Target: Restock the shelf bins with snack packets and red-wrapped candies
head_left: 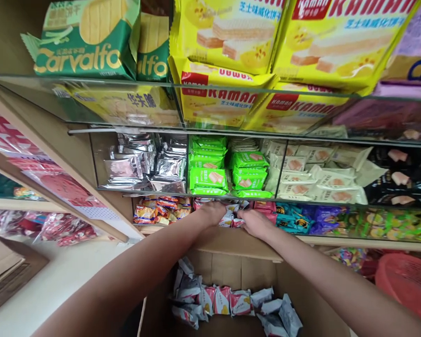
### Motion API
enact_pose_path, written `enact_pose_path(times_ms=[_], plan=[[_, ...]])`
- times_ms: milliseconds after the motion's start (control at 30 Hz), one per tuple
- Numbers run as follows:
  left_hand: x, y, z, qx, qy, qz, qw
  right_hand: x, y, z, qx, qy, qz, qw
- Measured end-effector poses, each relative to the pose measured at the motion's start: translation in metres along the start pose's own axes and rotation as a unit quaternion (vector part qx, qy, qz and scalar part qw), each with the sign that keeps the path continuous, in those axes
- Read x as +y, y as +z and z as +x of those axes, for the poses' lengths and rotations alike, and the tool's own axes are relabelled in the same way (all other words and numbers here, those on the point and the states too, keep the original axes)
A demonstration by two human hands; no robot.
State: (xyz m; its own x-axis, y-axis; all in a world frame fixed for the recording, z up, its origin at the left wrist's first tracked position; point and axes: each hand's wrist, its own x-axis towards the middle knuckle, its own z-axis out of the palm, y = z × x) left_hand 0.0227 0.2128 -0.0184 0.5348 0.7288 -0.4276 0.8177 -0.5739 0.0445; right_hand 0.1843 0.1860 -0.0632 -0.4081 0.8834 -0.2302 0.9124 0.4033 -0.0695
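Observation:
Both my arms reach forward into a low shelf compartment (210, 202) of small snack packets. My left hand (212, 213) rests on a heap of pink and white snack packets (231, 216), fingers curled into them. My right hand (254, 222) lies just to the right, fingers bent over the same heap. Under my arms stands an open cardboard box (231, 269) with several of the same pink and white packets (228, 302) lying loose at its bottom.
Glass-fronted shelves hold silver packets (140, 166), green packets (228, 171), cream packets (319, 178) and black packets (400, 185). Big yellow wafer bags (231, 42) and green biscuit bags (87, 42) sit above. A red basket (407, 283) is at right, a flat carton (7, 274) at left.

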Motion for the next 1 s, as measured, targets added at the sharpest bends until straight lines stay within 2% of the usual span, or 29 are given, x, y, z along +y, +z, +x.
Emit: enact_pose_path(times_ms=[100,233,300,367,533,633,833,933,1000], plan=[[-0.009,-0.004,-0.019,0.016,0.012,-0.016,1.000,-0.004,0.001,-0.002,0.003,0.001,-0.035,0.999],[-0.024,-0.001,-0.068,0.058,0.063,-0.086,0.993,-0.005,0.004,-0.003,0.020,0.001,-0.019,1.000],[-0.026,0.005,-0.089,0.018,0.087,-0.136,0.987,-0.004,0.006,-0.002,0.024,0.014,-0.004,1.000],[-0.025,0.010,-0.100,0.003,0.078,-0.159,0.984,-0.002,0.007,0.001,0.018,0.026,-0.002,1.000],[-0.021,0.017,-0.091,0.011,0.063,-0.129,0.990,-0.001,0.007,0.003,0.015,0.024,-0.013,0.999],[-0.021,0.020,-0.084,0.002,0.054,-0.151,0.987,-0.001,0.007,0.000,0.014,0.015,-0.005,1.000],[-0.020,0.023,-0.086,0.007,0.027,-0.164,0.986,0.000,0.007,-0.002,0.024,0.018,0.029,0.999],[-0.020,0.023,-0.087,0.004,0.020,-0.176,0.984,0.004,-0.004,-0.004,0.054,-0.007,0.061,0.997],[-0.020,0.023,-0.087,0.001,0.016,-0.176,0.984,0.005,-0.019,-0.015,0.107,-0.020,0.104,0.989]])
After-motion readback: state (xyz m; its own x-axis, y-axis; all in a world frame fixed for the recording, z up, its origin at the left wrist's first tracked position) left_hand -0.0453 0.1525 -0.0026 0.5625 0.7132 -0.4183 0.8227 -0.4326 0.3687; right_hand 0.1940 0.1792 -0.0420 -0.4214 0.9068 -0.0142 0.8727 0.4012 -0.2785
